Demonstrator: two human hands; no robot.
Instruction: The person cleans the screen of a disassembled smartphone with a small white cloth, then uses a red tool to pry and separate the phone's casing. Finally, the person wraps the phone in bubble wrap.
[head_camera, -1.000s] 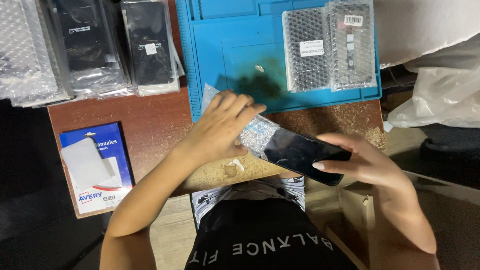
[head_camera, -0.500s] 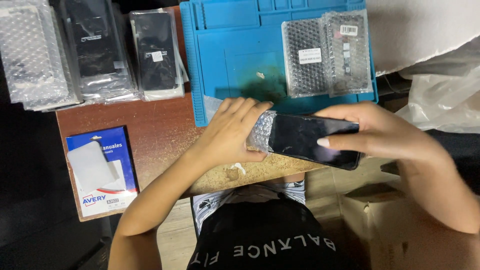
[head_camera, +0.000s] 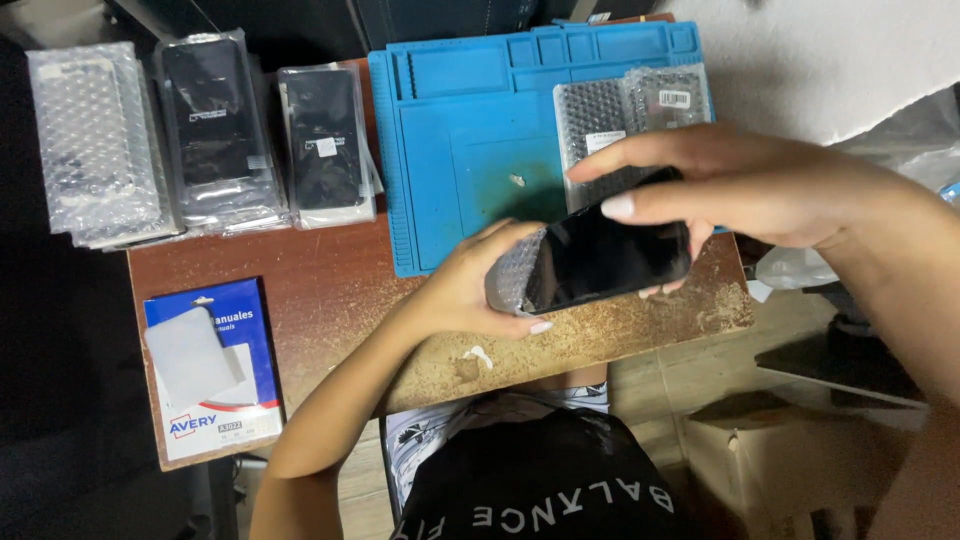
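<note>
**Inspector:** Left hand (head_camera: 470, 290) is cupped around the near-left end of a bubble-wrap sleeve (head_camera: 512, 272), fingers curled under it, thumb along its near edge. Right hand (head_camera: 740, 185) comes in from the right and is closed on a black phone screen panel (head_camera: 610, 258), thumb across its far face, fingertips showing under its near-right edge.

**Clerk:** And the panel's position?

**Inspector:** Held in the air above the near-right edge of the wooden table (head_camera: 320, 290), just near of the blue work mat (head_camera: 470, 150). Its left end sits at the mouth of the sleeve; whether it is inside the sleeve cannot be told. Glass face up, tilted slightly.

**Clerk:** Surroundings?

**Inspector:** On the mat's far-right part lie two wrapped panels (head_camera: 625, 115), partly hidden by the right hand. At far left of the table stand three stacks of bagged panels (head_camera: 215, 130), side by side. A blue label packet (head_camera: 215, 375) lies at the near-left corner with a pale sheet (head_camera: 190, 355) resting on it. The table surface is worn and pale along its near edge, with a small white scrap (head_camera: 478, 354) there
</note>
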